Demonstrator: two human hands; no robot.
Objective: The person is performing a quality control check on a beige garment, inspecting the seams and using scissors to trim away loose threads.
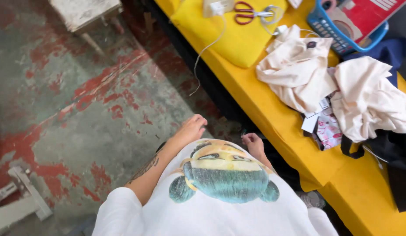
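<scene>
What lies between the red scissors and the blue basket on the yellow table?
In the head view, between the red scissors and the blue basket lie a looped white cord and the top edge of a cream cloth.

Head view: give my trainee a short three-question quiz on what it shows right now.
1. True or false: the red-handled scissors lie on the yellow cushion.
2. Which thing stands at the top right of the yellow table? A) blue plastic basket B) green metal bucket C) brown paper sack
3. Fill in: the right hand is at the hem of a white printed ____.

Key: 1 true; 2 A; 3 shirt. The left hand holds nothing visible.
</scene>
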